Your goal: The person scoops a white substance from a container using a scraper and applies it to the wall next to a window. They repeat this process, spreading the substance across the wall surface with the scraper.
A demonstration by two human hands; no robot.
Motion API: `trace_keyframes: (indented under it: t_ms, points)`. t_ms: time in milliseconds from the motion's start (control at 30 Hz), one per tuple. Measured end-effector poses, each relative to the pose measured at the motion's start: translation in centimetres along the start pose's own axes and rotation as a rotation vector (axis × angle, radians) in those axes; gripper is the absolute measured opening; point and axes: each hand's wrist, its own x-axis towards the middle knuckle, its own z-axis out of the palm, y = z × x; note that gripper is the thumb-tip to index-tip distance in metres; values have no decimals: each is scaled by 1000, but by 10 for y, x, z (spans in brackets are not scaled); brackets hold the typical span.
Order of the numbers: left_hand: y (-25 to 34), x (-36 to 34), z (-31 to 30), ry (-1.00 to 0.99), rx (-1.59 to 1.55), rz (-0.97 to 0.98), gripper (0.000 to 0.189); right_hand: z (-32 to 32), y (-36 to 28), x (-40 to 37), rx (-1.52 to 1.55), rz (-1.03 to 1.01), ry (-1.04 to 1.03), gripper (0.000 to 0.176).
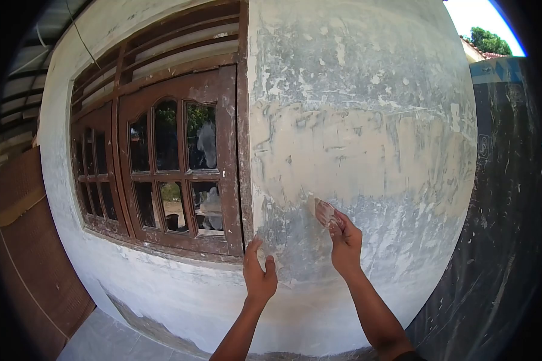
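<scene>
My right hand (345, 237) grips a putty knife (326, 212) smeared with whitish filler, its edge right at the wall (367, 156). A band of cream filler spreads across the wall above the knife, with patchy grey surface above and below it. My left hand (259, 274) holds nothing; its thumb and fingers are apart, close to the lower right corner of the brown wooden window frame (245, 180).
Left of the filler is a paint-spotted window (180, 162) with several glass panes and slats above. A dark, dusty sheet-covered object (494, 198) stands at the right. Brown panelling (27, 240) is at far left, above grey floor tiles (102, 340).
</scene>
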Motion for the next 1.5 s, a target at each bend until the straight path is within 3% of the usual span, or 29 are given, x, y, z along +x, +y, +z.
trace_keyframes:
  t_ms: [67,133,167,233,333,667,833,1000,1167,1233,1367,1500]
  points:
    - [-8,20,1,2,43,50,51,22,-25,41,-133,-139,-120,35]
    - [-25,35,7,25,139,113,53,52,-19,86,-362,-653,-38,48]
    - [-32,41,9,36,231,158,54,64,-24,107,-364,-659,-40,48]
    - [-42,53,13,29,176,190,58,83,-31,139,-617,-922,-16,56]
    - [-67,72,21,39,230,387,62,107,-33,178,-794,-1002,25,61]
    - [-106,75,28,-43,52,531,55,145,-17,203,-1095,-1003,184,63]
    - [-110,76,28,-35,-8,533,52,143,4,166,-1054,-892,136,61]
    - [-110,77,25,-44,-33,546,52,139,14,125,-1062,-905,157,56]
    - [-114,76,28,-13,-80,537,49,167,-33,191,-1064,-951,283,57]
    - [-114,77,26,-40,-80,532,49,170,-24,189,-1126,-889,233,58]
    - [-115,76,27,-36,-132,532,47,163,19,137,-1107,-893,195,58]
    - [-115,77,27,-28,-151,540,46,154,18,97,-1105,-801,159,57]
